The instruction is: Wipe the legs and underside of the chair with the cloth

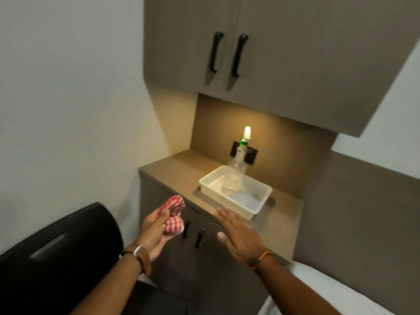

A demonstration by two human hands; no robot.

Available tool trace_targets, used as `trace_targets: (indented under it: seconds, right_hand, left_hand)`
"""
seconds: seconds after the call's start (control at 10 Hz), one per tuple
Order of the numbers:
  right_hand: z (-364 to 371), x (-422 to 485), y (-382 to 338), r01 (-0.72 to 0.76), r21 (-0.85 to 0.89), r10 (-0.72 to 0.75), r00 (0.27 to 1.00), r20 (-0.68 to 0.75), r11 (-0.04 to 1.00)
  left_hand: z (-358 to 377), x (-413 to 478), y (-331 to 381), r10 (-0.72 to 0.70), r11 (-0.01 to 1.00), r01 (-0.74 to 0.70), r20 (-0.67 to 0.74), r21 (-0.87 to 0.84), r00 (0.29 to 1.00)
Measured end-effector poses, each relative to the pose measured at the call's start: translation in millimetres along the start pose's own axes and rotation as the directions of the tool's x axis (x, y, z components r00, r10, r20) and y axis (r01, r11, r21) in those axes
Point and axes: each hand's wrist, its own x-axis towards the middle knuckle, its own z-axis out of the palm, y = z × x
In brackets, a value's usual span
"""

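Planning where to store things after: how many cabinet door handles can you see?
4. Two on the upper cabinet doors: left and right. Two on the lower doors beneath the counter: left and right, both partly hidden by the hands.

Left of my left hand (154,233), the chair (56,253) is cut off by the edge, legs and underside unseen; my fingers hide part of the cloth (173,214).

Bottle (234,176) stands in the tray (254,206) on the bench (179,169), cupboard (272,53) above, chair (56,246) at left, bed (341,292) at right.
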Motion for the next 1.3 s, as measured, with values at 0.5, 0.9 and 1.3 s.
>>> trace_targets:
  seconds: [0.5, 0.9, 1.3]
  right_hand:
    - [63, -53, 150, -0.507, -0.144, 0.527, 0.815, 0.240, 0.850]
    - [81, -48, 170, -0.414, -0.186, 0.443, 0.882, 0.160, 0.891]
    - [82, -47, 169, -0.412, -0.200, 0.446, 0.878, 0.175, 0.889]
  left_hand:
    - [218, 121, -27, 0.094, 0.765, -0.195, 0.193, 0.614, 0.977]
    - [277, 233, -122, -0.124, -0.472, -0.593, 0.617, 0.653, 0.778]
    - [278, 222, -100, -0.332, -0.183, -0.491, 0.417, 0.852, 0.846]
